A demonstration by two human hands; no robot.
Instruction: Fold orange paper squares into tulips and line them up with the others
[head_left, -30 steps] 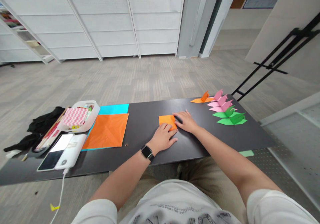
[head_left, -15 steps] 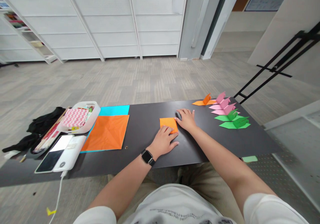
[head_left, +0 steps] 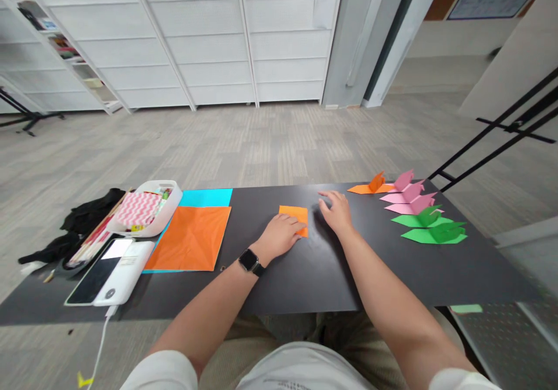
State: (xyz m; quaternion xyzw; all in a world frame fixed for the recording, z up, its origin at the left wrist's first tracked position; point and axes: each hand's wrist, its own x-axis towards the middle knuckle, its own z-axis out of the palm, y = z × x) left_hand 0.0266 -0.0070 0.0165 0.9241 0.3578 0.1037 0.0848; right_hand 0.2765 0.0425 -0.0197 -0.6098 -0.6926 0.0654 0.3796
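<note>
A small folded square of orange paper (head_left: 294, 210) lies on the dark tabletop in front of me. My left hand (head_left: 281, 234), with a watch on its wrist, rests palm down over the paper's lower left part, fingers laid flat and hiding some of it. To the right of the paper, apart from it, my right hand (head_left: 336, 211) is held above the table, its fingers spread and nothing in them. Folded paper birds stand in a row at the right: an orange bird (head_left: 370, 184), several pink birds (head_left: 405, 195) and green birds (head_left: 436, 233).
Larger orange sheets (head_left: 192, 239) lie over blue sheets (head_left: 207, 197) left of my hands. Further left are a white basket (head_left: 172, 207) holding a pink-patterned item, a phone (head_left: 93, 276), a white power bank (head_left: 126, 279) with a cable, and black cloth (head_left: 93, 210).
My right hand has moved off the paper's right edge to the right. The left hand stays on the orange paper, its fingers closer together. The camera view has shifted slightly.
</note>
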